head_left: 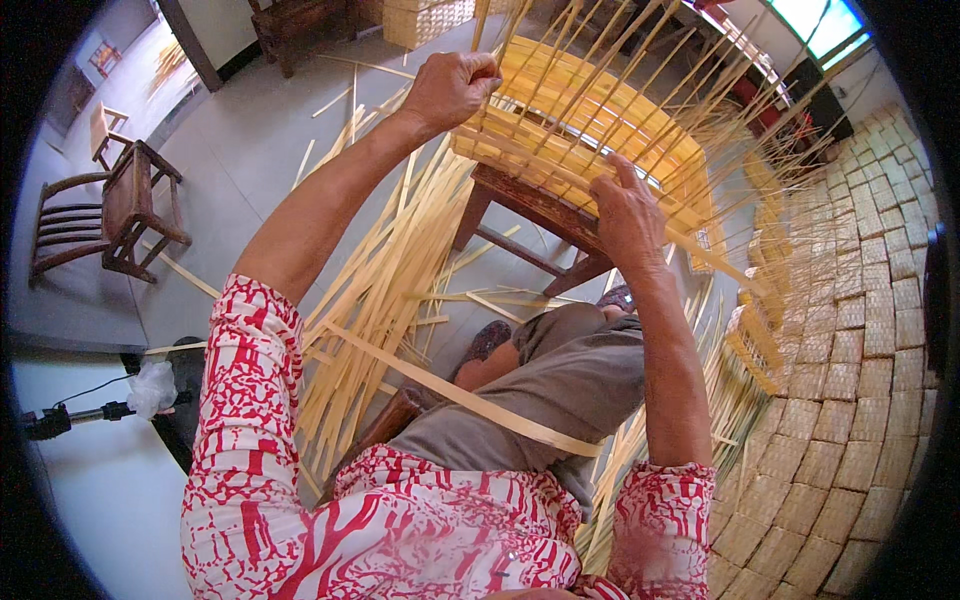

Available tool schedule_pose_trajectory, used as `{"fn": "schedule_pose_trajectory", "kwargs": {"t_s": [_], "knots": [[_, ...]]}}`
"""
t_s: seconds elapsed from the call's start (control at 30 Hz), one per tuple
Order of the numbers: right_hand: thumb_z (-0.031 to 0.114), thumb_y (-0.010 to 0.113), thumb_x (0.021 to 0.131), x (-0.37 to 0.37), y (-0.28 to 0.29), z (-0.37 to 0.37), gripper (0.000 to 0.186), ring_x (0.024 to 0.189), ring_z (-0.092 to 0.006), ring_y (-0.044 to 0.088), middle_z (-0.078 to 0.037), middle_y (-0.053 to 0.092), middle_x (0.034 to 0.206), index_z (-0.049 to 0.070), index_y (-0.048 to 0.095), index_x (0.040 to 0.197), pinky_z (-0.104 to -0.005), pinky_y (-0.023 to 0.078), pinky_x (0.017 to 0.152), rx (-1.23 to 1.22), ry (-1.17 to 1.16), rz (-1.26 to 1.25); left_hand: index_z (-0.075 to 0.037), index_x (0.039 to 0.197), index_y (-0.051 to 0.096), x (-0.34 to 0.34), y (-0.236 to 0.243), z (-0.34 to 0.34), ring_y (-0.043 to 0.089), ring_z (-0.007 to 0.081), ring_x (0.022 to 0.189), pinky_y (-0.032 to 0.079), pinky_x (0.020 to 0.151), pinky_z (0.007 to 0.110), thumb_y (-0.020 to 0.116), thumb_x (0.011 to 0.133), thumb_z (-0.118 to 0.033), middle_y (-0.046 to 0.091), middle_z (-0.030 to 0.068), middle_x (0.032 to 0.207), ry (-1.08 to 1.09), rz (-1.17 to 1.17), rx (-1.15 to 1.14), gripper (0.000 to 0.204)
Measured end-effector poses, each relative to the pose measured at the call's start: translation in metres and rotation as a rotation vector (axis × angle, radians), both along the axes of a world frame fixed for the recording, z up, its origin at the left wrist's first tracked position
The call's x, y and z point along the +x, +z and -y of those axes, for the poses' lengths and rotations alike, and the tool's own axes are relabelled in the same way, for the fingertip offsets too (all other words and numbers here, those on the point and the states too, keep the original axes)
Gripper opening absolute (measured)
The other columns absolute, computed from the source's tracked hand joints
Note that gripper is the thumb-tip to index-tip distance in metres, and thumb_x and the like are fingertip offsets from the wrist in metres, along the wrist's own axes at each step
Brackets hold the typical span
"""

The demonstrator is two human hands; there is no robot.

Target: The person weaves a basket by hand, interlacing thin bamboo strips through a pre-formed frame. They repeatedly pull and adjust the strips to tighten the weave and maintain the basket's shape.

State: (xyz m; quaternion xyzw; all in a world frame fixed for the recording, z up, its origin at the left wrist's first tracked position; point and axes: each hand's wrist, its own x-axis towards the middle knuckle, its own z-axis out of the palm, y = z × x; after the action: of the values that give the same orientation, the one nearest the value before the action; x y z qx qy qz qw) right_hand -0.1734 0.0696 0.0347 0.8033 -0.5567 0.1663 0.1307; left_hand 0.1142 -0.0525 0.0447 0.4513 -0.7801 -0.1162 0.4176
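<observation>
A half-woven bamboo basket (545, 60) of pale yellow strips rests on a dark wooden stool (545, 210) before me. Thin upright stakes rise from its walls, their tops loose. At the basket's near left corner, my left hand (455, 92) is closed in a pinch around an upright stake. My right hand (632, 215) is at the near wall, its index finger pointing up along the stakes and the other fingers curled on a flat bamboo strip (715, 252). That strip runs along the wall and sticks out past my right hand.
Long loose bamboo strips (375, 290) are heaped on the floor at left, and one strip (470, 400) crosses my lap. A wooden chair (125, 210) stands at far left. Stacked woven baskets (850, 350) line the right side. A dark rod with clear plastic (152, 388) is at lower left.
</observation>
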Motion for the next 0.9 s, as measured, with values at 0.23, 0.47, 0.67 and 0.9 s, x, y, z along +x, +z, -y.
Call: {"fn": "schedule_pose_trajectory", "kwargs": {"t_s": [0.23,0.47,0.67,0.9], "knots": [[0.007,0.061,0.087,0.011,-0.019,0.018,0.007,0.093,-0.0357,0.065,-0.011,0.060,0.103,0.007,0.065,0.092,-0.0497,0.053,0.075,0.033,-0.108,0.153,-0.004,0.094,0.072,0.002,-0.003,-0.009,0.070,0.0210,0.072,0.053,0.066,0.033,0.070,0.089,-0.016,0.071,0.0133,0.079,-0.105,-0.094,-0.085,0.014],[0.004,0.060,0.085,0.021,-0.024,0.014,0.006,0.088,-0.0370,0.067,-0.010,0.059,0.101,0.007,0.064,0.089,-0.0486,0.054,0.074,0.013,-0.141,0.193,-0.005,0.093,0.074,0.000,-0.005,-0.012,0.069,0.0155,0.066,0.052,0.060,0.031,0.070,0.090,-0.018,0.072,0.0110,0.074,-0.138,-0.164,-0.094,0.014],[0.002,0.060,0.084,0.018,-0.018,0.011,0.007,0.091,-0.0369,0.067,-0.011,0.062,0.101,0.005,0.066,0.086,-0.0493,0.053,0.076,0.017,-0.165,0.282,-0.001,0.096,0.073,-0.007,0.003,-0.003,0.063,0.0073,0.071,0.052,0.066,0.026,0.067,0.096,-0.018,0.070,0.0015,0.079,-0.209,-0.112,0.002,0.018],[0.003,0.062,0.082,0.030,-0.020,0.014,0.006,0.090,-0.0350,0.068,-0.010,0.061,0.102,0.006,0.066,0.086,-0.0479,0.055,0.075,0.038,-0.234,0.182,-0.002,0.095,0.073,0.000,-0.009,0.001,0.063,0.0073,0.071,0.053,0.065,0.027,0.067,0.094,-0.017,0.070,0.0024,0.076,-0.187,-0.209,0.000,0.016]]}}
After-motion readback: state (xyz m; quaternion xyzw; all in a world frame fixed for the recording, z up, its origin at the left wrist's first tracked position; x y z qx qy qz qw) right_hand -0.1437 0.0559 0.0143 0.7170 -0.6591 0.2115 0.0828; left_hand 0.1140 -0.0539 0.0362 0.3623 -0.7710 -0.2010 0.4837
